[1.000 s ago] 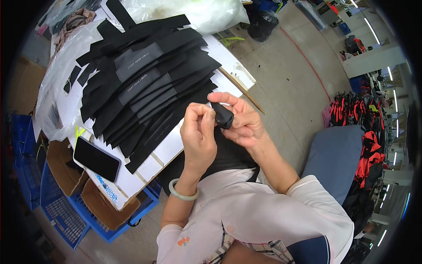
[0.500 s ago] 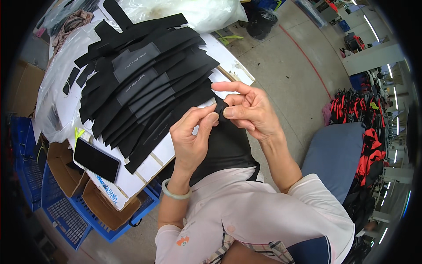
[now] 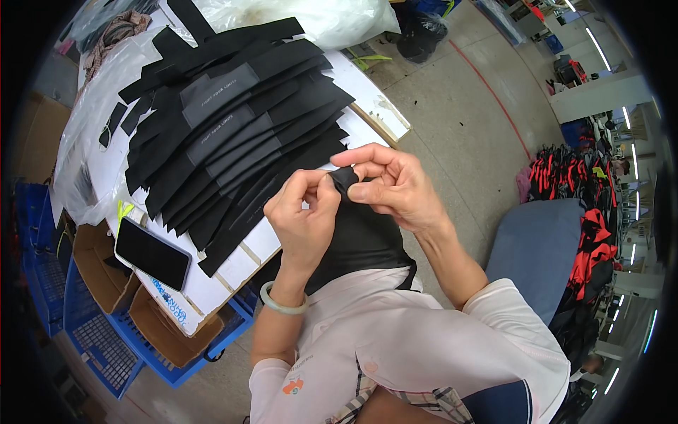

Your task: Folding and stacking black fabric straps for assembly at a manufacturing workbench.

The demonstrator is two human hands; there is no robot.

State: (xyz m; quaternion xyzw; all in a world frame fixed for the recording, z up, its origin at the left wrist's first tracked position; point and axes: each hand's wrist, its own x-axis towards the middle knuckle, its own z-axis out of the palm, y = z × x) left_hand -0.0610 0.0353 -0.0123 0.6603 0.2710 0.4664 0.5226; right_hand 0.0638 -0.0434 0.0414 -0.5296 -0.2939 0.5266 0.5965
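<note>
My left hand (image 3: 305, 215) pinches a small piece of black fabric (image 3: 344, 180) between thumb and fingertips. On the other side of the same piece, my right hand (image 3: 401, 189) grips it with thumb and forefinger, its upper fingers bent loosely. The piece is held up over my lap, just off the table's edge. Close beyond both hands lies a fanned stack of black fabric strips (image 3: 233, 152), several with grey printed panels. Whether a larger strip hangs from the held piece is hard to tell against my black trousers.
The strips lie on a white table (image 3: 263, 237) with a phone (image 3: 153, 253) near its left corner. Cardboard boxes (image 3: 106, 275) and blue crates (image 3: 102, 353) stand below it. Clear plastic bags (image 3: 296, 18) lie behind. To the right are a grey-blue covered surface (image 3: 533, 244) and red-and-black garments (image 3: 572, 173).
The held black piece is turned and shows more of its surface between my fingers. My left hand has shifted slightly left, and my right hand slightly down and left.
</note>
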